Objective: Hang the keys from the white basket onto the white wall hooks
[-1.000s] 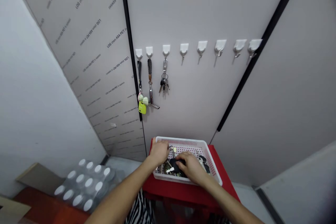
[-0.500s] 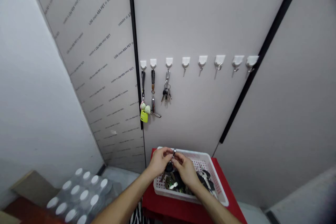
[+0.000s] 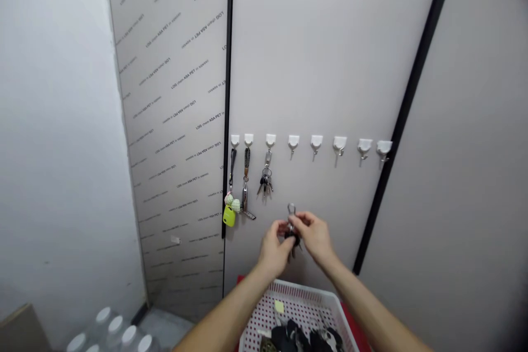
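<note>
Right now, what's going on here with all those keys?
A person is holding a bunch of keys in both hands, the left hand and the right hand, with its metal clip sticking up. It is up in front of the wall, above the white basket, where a dark jumble lies. Things hang from the three leftmost hooks: a strap with a green tag, another strap and a key ring.

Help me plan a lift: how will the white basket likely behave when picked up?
The basket is probably light for its size, being full of openings. The dark items inside look loose, so they may slide if it tilts.
</note>
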{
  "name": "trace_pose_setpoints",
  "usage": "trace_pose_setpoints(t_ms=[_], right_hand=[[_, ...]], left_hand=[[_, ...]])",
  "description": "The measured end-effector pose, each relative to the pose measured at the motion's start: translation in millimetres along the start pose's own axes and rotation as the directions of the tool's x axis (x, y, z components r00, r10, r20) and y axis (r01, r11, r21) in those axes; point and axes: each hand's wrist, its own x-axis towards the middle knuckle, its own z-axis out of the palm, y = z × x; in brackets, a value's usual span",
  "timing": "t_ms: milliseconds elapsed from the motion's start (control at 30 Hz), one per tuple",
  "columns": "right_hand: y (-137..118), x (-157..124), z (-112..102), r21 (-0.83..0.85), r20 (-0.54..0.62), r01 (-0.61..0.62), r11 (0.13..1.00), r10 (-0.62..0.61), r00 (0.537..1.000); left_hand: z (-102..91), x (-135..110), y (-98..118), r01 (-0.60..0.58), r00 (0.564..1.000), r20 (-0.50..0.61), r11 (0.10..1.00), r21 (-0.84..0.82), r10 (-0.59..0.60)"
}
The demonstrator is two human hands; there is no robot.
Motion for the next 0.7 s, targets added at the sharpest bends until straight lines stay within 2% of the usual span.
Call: trace_pose_setpoints(t_ms=[167,333,500,700], right_hand=[[-52,51,1,0.091,-0.043,0.087,0.992,-0.083,0.996],[-80,87,5,0.148,-0.120,0.042,0.988,-0.024,0.992],[-72,96,8,0.117,-0.138,0.014,0.993,0.002,0.990],[-57,94,7,0.067,-0.138,0.015,0.998,-0.005,0.990]], left_hand=[[9.4,56,34,-0.045,0.996,-0.080,0.994,-0.100,0.037],[8.2,92,58,-0.015,0.987,-0.158,0.997,0.073,0.026],[5.8,100,57,0.042,0.986,-0.166,0.976,0.212,-0.007],[1.3,86,38,0.148,0.984,-0.123,0.971,0.189,-0.126]])
